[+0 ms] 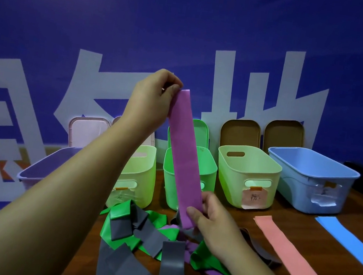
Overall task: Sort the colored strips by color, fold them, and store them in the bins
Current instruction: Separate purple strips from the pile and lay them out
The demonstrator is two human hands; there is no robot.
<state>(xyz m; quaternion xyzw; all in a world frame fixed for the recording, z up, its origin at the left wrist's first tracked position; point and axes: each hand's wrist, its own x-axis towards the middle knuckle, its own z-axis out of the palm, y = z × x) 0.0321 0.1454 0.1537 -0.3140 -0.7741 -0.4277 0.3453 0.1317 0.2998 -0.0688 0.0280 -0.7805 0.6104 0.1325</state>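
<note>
Purple strip (182, 156), held nearly upright above the desk (277, 214): its top end is pinched by the left grip (156, 96), its lower end by the right grip (212, 222). A tangle of grey and green strips (138, 232) is seen beneath; bins (248, 171) are ranged along the far edge.

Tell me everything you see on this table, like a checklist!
Surface: brown table.
Job's things: purple strip held up; pink strip and blue strip flat on the right; pile of green, grey and purple strips in front; row of open bins behind.
Clutter: nothing seen.
Hands: left hand pinches the purple strip's top; right hand holds its lower end.
Cables: nothing seen.
Surroundings: lids leaning on a blue wall with white signs.
</note>
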